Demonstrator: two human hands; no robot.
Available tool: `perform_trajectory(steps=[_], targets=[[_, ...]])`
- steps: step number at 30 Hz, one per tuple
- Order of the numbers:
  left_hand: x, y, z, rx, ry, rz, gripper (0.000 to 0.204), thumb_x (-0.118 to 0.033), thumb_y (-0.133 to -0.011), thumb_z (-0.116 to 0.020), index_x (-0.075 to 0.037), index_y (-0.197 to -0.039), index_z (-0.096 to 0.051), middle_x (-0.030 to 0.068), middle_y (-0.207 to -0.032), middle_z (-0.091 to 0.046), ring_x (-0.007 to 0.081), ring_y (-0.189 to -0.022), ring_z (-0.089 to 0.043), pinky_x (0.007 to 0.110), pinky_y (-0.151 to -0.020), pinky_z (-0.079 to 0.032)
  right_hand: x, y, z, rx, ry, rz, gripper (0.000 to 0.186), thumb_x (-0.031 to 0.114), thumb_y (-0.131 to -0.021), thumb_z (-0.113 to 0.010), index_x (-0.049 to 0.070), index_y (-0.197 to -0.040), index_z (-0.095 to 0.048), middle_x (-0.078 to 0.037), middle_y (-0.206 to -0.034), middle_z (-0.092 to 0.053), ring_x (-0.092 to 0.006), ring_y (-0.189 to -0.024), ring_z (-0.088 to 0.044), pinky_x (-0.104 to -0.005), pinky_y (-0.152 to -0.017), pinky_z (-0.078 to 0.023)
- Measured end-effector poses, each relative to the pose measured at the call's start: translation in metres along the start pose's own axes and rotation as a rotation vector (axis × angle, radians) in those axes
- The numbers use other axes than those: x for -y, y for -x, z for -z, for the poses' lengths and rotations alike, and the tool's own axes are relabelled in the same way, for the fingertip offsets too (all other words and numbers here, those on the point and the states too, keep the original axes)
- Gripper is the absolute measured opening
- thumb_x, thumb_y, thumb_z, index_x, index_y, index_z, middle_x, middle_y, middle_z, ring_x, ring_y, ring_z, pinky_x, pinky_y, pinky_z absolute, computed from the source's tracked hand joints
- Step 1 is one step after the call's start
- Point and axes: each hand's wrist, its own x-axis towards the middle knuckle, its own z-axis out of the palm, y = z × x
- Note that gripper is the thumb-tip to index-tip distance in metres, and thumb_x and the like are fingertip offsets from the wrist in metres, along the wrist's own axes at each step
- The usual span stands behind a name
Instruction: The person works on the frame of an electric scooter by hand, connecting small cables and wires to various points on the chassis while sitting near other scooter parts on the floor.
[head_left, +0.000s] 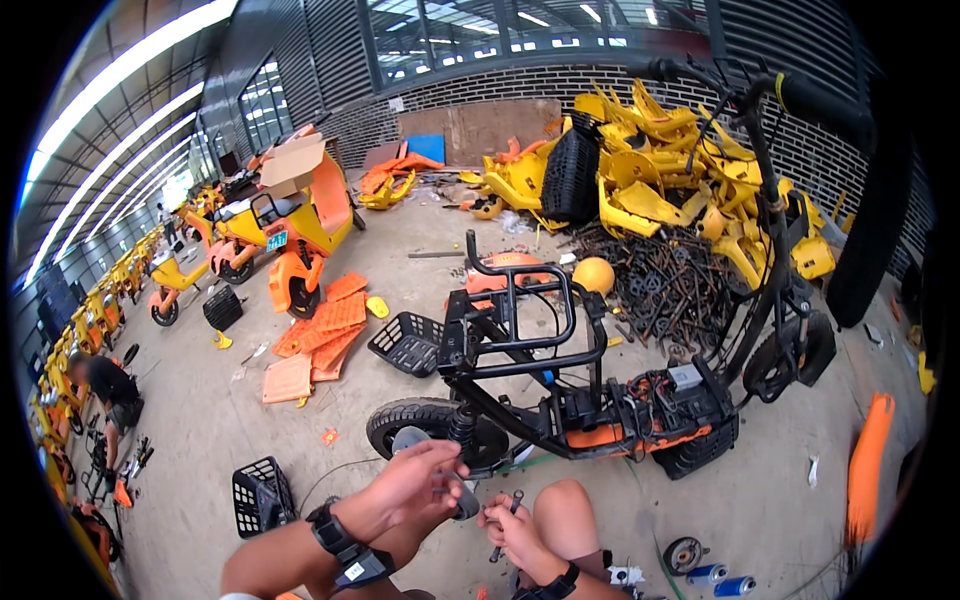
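Note:
My left hand (415, 485) hovers beside the rear wheel (390, 425) of a stripped black scooter frame (525, 345). Its fingers are loosely bent and apart, with no held thing that I can make out. Close to its fingertips is the coil shock absorber (462, 425). Lower and to the right, my right hand (520, 538) is closed around a slim dark metal wrench (516, 503), tilted nearly upright in front of my knee. The frame bears a bare rack, exposed wiring (655, 405) and an orange lower panel (597, 437).
Two blue cans (735, 587) and a round hub part (685, 555) lie at the lower right. Black baskets (262, 497) and orange panels (325, 330) lie leftward. Yellow covers (640, 180) and dark metal parts (670, 285) are heaped behind. A person (108, 390) crouches at far left.

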Motion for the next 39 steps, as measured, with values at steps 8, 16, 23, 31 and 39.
perform_trajectory(steps=[8,16,23,31,39], targets=[[-0.036,-0.082,-0.026,-0.542,-0.403,-0.653,0.078,-0.029,-0.08,-0.076,0.0,-0.139,-0.035,0.0142,-0.127,-0.051,0.0161,-0.096,-0.054,0.03,-0.075,-0.047,-0.008,-0.007,0.005,0.016,0.023,-0.02,0.008,0.008,-0.091,-0.055,0.007,-0.098,-0.051,-0.008,-0.079,-0.061,-0.0034,-0.043,-0.034,-0.0206,-0.039,-0.022],[-0.049,-0.117,-0.031,-0.576,-0.994,-0.829,0.055,-0.034,-0.079,-0.074,0.003,-0.116,-0.055,0.0161,-0.077,-0.064,0.023,-0.074,-0.065,0.037,-0.069,-0.05,-0.009,-0.002,-0.001,-0.02,0.061,-0.005,0.006,0.008,-0.091,-0.055,0.007,-0.096,-0.053,-0.007,-0.076,-0.06,-0.0032,-0.042,-0.033,-0.0202,-0.039,-0.021],[-0.058,-0.114,-0.043,-0.665,-1.047,-0.978,0.038,-0.034,-0.085,-0.063,0.003,-0.095,-0.062,0.0253,-0.084,-0.067,0.0433,-0.084,-0.064,0.048,-0.078,-0.049,-0.016,-0.001,-0.001,0.011,0.079,-0.032,0.004,0.011,-0.091,-0.056,0.006,-0.09,-0.055,-0.005,-0.073,-0.059,-0.0031,-0.042,-0.033,-0.0207,-0.039,-0.021],[-0.092,-0.098,-0.049,-0.561,-0.463,-0.628,0.029,-0.023,-0.085,-0.057,0.002,-0.07,-0.055,0.01,-0.054,-0.056,0.0164,-0.039,-0.052,0.033,-0.036,-0.041,-0.036,0.0,-0.001,0.083,0.135,-0.091,0.009,0.011,-0.092,-0.055,0.006,-0.099,-0.053,-0.007,-0.073,-0.058,-0.0029,-0.041,-0.031,-0.0199,-0.039,-0.023],[-0.113,-0.1,-0.037,-0.369,-0.002,-0.551,0.025,-0.017,-0.083,-0.057,0.002,-0.066,-0.054,0.0064,-0.048,-0.046,0.014,-0.034,-0.038,0.028,-0.033,-0.028,-0.05,0.007,0.0,0.122,0.182,-0.131,0.016,0.009,-0.092,-0.05,0.002,-0.105,-0.055,-0.01,-0.079,-0.062,-0.0033,-0.041,-0.031,-0.0203,-0.039,-0.024]])
